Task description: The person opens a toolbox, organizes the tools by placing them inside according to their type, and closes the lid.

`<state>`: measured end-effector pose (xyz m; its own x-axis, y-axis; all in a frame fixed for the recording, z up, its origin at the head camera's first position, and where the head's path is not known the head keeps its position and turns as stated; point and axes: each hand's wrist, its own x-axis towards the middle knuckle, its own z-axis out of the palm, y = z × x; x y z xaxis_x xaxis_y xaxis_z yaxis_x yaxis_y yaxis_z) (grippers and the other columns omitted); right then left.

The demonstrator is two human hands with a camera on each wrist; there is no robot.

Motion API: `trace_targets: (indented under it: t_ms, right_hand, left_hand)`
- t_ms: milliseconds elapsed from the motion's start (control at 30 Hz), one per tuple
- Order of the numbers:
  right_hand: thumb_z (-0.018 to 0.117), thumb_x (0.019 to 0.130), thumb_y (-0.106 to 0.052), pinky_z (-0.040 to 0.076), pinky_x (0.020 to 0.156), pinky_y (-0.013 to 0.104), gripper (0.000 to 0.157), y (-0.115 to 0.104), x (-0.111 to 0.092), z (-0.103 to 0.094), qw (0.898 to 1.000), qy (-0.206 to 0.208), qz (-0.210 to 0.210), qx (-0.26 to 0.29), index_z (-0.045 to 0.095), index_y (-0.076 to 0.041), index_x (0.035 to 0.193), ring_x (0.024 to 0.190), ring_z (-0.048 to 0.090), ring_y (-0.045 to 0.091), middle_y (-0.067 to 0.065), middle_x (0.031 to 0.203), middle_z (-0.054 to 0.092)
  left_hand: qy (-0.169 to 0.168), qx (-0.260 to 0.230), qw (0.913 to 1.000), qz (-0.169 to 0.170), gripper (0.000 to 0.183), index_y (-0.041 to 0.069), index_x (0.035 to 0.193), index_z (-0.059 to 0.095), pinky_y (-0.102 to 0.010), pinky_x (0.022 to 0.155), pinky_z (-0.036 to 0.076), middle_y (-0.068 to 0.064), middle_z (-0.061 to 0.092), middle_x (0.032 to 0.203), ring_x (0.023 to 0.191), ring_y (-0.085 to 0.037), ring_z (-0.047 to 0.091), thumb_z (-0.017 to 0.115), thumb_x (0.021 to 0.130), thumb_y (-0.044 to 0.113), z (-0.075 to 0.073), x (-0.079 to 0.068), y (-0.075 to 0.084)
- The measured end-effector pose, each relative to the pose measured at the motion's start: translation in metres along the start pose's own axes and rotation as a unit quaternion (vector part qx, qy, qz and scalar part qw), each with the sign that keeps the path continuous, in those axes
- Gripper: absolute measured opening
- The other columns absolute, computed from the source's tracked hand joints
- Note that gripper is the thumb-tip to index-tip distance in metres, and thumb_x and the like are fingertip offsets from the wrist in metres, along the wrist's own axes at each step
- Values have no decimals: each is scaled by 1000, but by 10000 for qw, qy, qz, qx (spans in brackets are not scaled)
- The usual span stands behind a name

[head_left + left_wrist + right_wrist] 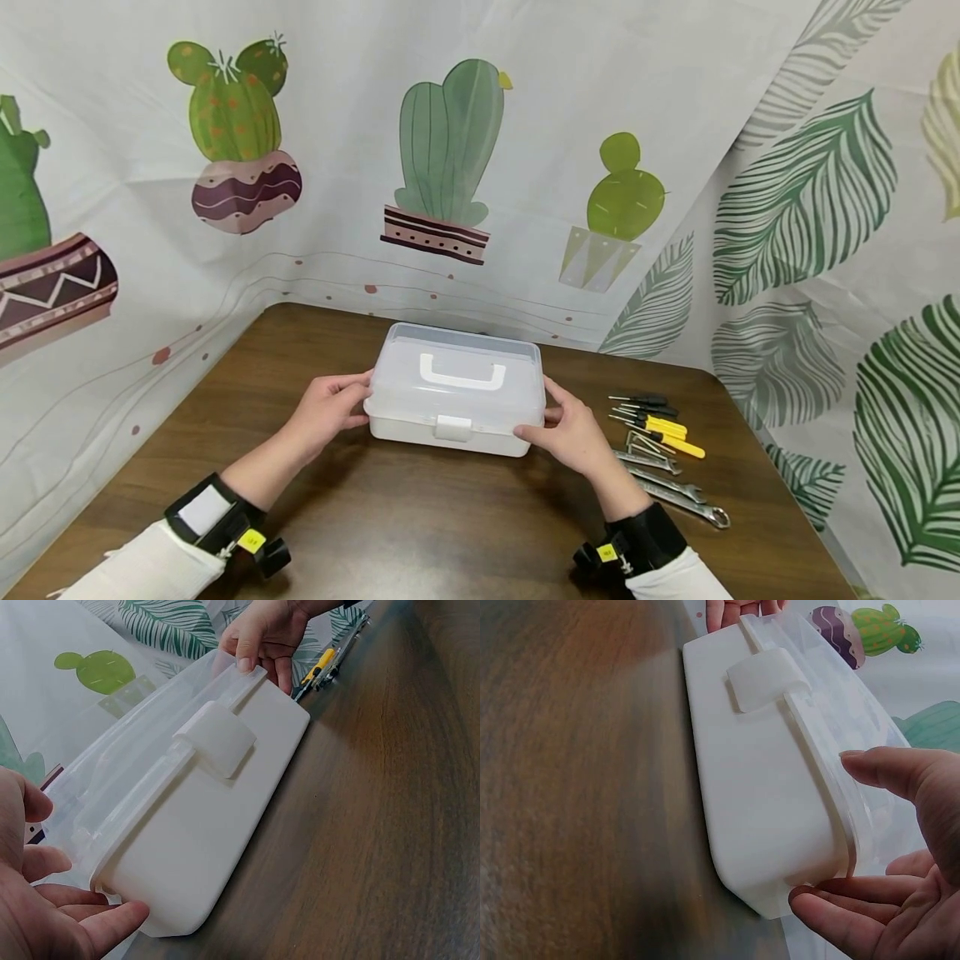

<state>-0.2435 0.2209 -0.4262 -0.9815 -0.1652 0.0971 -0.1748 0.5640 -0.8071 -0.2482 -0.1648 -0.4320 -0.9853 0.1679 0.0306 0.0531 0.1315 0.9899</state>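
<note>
A white plastic storage box [487,438] with a translucent lid [405,358] stands between my two hands. The lid is down, a white carry handle lies flat on it, and a white latch [453,428] sits at the front middle. My left hand [330,408] holds the left end, fingers at the side below the lid's rim. At the opposite end my right hand [572,429] holds the box, its thumb near the front corner and its fingers at the side under the rim. The box's contents do not show through the cloudy lid.
To the right on the brown wooden table [420,533] lie several screwdrivers [663,425] with black and yellow handles, some hex keys [645,444] and several metal wrenches [678,492]. A printed cloth [337,125] with cactus and leaf patterns hangs behind the table.
</note>
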Motion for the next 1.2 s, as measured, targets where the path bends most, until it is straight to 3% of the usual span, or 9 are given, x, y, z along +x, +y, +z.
trace_targets:
  t_ms: [467, 667, 867, 967, 1067, 1133, 1200]
  right_hand:
    - [89, 79, -36, 61, 82, 37, 101, 0, -3, -4, 9990, -106, -92, -436, 33, -21, 162, 97, 76, 18, 12, 106, 79]
    - [90, 79, -35, 62, 82, 37, 101, 0, -3, -5, 9992, -138, -118, -364, 33, -21, 162, 95, 76, 18, 12, 106, 79]
    - [89, 78, -43, 60, 91, 46, 100, -5, -3, -14, 9975, 4, -57, -710, 36, -21, 160, 108, 74, 28, 16, 122, 75]
    - [88, 77, -50, 58, 94, 52, 91, -13, -7, -21, 9912, 503, -211, -1209, 48, -19, 153, 117, 69, 32, 14, 132, 70]
    - [88, 77, -48, 58, 90, 50, 72, -23, -14, -25, 9803, 1132, -693, -1464, 63, -16, 137, 112, 69, 30, 10, 126, 72]
    - [89, 79, -40, 60, 82, 42, 56, -30, -19, -24, 9784, 1351, -1057, -1156, 70, -13, 124, 99, 70, 24, 8, 113, 75]
    - [88, 82, -30, 60, 75, 34, 40, -37, -22, -20, 9804, 1293, -1372, -567, 73, -9, 113, 86, 70, 19, 8, 100, 76]
  left_hand:
    - [-68, 186, 9998, 12, 47, -4, 145, 54, -49, 95, 58, -18, 48, 157, 130, -34, 61, 52, 104, 18, -1, -1, -1]
    - [-109, 353, 9993, 94, 47, -2, 145, 55, -49, 93, 60, -20, 50, 155, 129, -35, 62, 53, 106, 24, -4, -1, 0]
    - [-97, 768, 9969, 121, 52, 3, 149, 53, -51, 94, 60, -22, 52, 153, 133, -40, 58, 52, 107, 34, -10, 0, 5]
    - [-167, 951, 9952, 132, 57, 7, 156, 44, -54, 99, 56, -23, 47, 157, 139, -42, 52, 51, 107, 36, -11, 2, 7]
    - [-268, 1019, 9944, 91, 61, 11, 161, 34, -60, 106, 50, -24, 39, 162, 146, -43, 43, 49, 108, 37, -14, 4, 9]
    - [-327, 940, 9950, 8, 62, 13, 162, 30, -64, 110, 45, -24, 35, 164, 150, -44, 38, 48, 108, 37, -15, 6, 11]
    - [-365, 830, 9959, -69, 63, 14, 163, 28, -67, 113, 40, -23, 32, 166, 152, -44, 33, 47, 108, 37, -16, 9, 12]
